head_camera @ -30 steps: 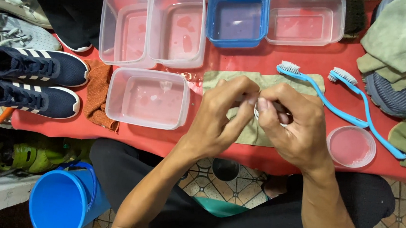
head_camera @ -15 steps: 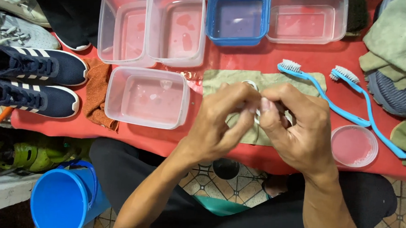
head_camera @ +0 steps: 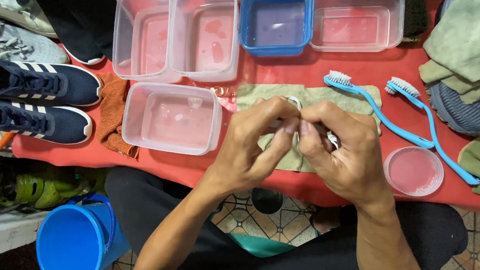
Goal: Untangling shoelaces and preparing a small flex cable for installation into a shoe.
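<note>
Both hands, left [head_camera: 251, 138] and right [head_camera: 340, 148], pinch a white lace [head_camera: 295, 103] fingertip to fingertip over the green cloth [head_camera: 356, 103], apparently rubbing it clean; next probably calls for shifting grip along it or dipping it in the near tub [head_camera: 172, 118].

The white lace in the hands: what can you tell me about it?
The white lace is a thin, cord-like strand, mostly hidden. The left hand and right hand pinch it between fingertips above the olive cloth. One loop arches over the left fingers; another bit shows beside the right hand.
</note>
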